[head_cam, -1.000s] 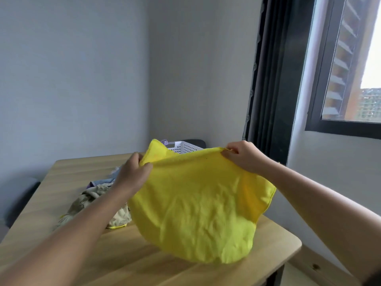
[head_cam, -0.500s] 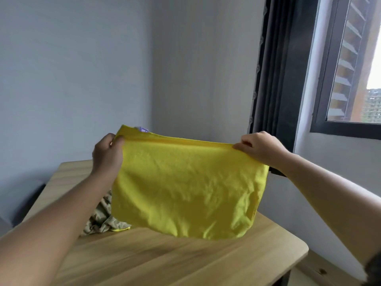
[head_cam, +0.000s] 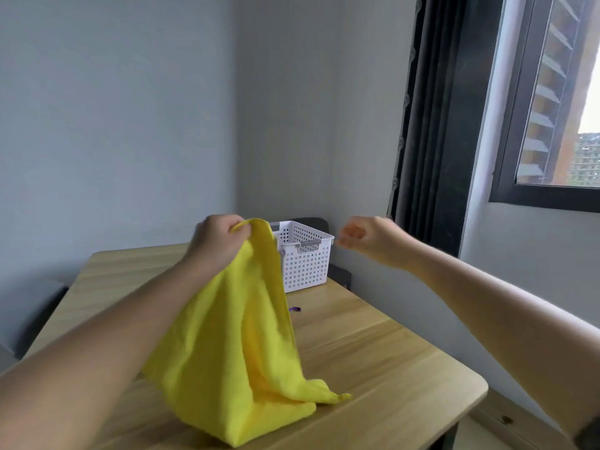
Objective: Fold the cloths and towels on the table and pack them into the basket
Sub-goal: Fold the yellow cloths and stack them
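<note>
Tabletop [head_cam: 389, 352] right of the draped yellow cloth [head_cam: 227, 352] lies open; the white basket [head_cam: 305, 264] stands behind.

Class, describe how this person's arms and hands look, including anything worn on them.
Both arms are bare along their visible length: no sleeves, gloves, watch or bands on the left hand or right hand. No rings show, though the right hand is blurred. A dark edge at the right arm's near end may be a sleeve.

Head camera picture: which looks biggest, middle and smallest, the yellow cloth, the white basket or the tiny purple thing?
1. yellow cloth, though it is nearest the camera, which helps.
2. white basket, farther back.
3. purple thing, by far the smallest.
</note>
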{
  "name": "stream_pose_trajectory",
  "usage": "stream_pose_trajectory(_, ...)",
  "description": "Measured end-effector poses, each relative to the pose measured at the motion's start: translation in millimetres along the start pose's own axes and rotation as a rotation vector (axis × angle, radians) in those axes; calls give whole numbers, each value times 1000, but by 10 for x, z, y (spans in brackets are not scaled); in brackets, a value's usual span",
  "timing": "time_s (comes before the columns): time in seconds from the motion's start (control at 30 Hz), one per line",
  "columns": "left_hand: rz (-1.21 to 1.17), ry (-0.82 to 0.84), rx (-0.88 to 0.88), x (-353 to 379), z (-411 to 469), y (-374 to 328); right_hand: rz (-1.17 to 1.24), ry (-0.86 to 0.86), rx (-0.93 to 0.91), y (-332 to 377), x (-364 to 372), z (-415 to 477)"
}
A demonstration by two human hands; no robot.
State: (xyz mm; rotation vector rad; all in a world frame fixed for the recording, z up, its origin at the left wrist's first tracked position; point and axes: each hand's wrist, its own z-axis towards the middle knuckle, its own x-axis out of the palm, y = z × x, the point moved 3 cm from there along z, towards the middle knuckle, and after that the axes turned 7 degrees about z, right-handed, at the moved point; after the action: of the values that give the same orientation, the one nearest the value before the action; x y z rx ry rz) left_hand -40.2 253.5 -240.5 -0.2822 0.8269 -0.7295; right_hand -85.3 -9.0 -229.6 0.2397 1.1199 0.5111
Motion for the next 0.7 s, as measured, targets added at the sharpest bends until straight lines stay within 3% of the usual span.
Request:
stream_pose_trajectory(0.13, -25, 144, 29, 147, -41, -274, 199, 110, -156, 338, 327, 42)
stream_pose_trajectory(0.27, 27, 178, 35, 187, -67, -360, 383, 119, -172, 436, 448, 35)
stream_pose_trajectory(0.47, -39, 290, 80, 177, -103, -376, 307, -152, -142, 410, 380, -7)
stream_pose_trajectory(0.7, -116, 345, 150, 27, -136, -61, 229, -280, -12, 85, 130, 29)
